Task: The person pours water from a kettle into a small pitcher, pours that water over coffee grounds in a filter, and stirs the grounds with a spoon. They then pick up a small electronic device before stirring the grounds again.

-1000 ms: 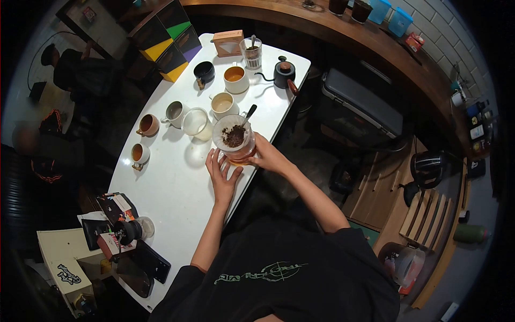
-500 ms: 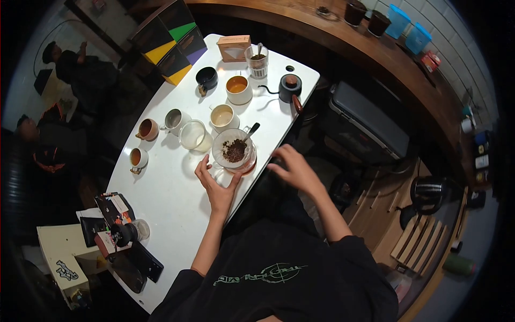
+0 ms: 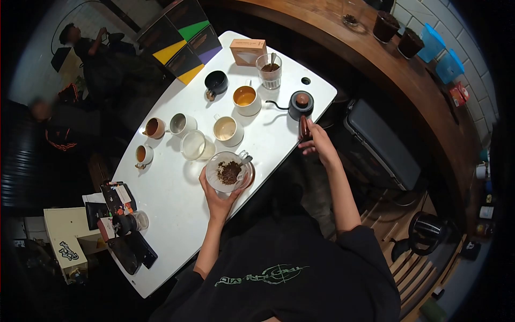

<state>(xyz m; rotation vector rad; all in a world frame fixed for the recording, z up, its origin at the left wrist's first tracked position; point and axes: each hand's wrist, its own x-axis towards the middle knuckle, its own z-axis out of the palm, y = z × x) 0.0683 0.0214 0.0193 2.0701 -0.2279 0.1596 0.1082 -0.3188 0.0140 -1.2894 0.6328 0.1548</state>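
My left hand (image 3: 218, 203) is wrapped around the near side of a clear coffee dripper (image 3: 213, 170), thumb and fingers on opposite sides. Dark coffee grounds (image 3: 229, 173) lie inside on a pale filter, and a spoon (image 3: 245, 161) leans against the rim. Reddish liquid shows at the right under the dripper; the vessel there is mostly hidden. At the table's right edge my right hand (image 3: 318, 144) has its fingers around the brown handle of a black gooseneck kettle (image 3: 300, 110), which stands on the table. Just beyond the dripper are a glass jug (image 3: 196, 146) and a white mug (image 3: 228, 131).
More cups stand farther off, including a white mug (image 3: 247, 101) with amber liquid and a black cup (image 3: 216, 82). A glass (image 3: 269, 72) of grounds stands beside a small box (image 3: 248, 52). Phones (image 3: 140, 251) lie at the near left. Two people are in the background.
My right hand has moved forward and right to the kettle handle. My left hand has closed in on the dripper, which now sits nearer me. The view has shifted slightly.
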